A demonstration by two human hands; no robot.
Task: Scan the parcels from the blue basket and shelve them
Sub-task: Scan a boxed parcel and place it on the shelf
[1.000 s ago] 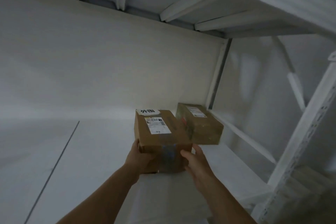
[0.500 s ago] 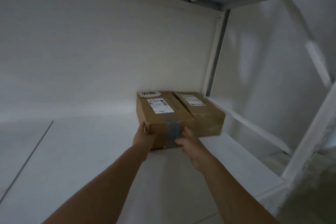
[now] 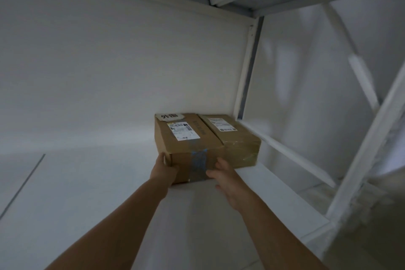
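There, mid-frame, the left hand [image 3: 164,169] held the brown parcel [image 3: 188,147] by its near left corner, thumb up the side. The parcel sat on the white shelf [image 3: 98,182]. On top were a white sticker [image 3: 172,116] with two big black characters and a label [image 3: 183,131] too blurry to read. The right hand [image 3: 224,176] pressed straight fingers on the taped front. A second parcel [image 3: 237,138] touched its right side.

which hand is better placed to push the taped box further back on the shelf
Likely the right hand: its fingers rest on the front of the taped box by the blue tape, so a push runs straight. The left hand grips the front left corner and might turn it.
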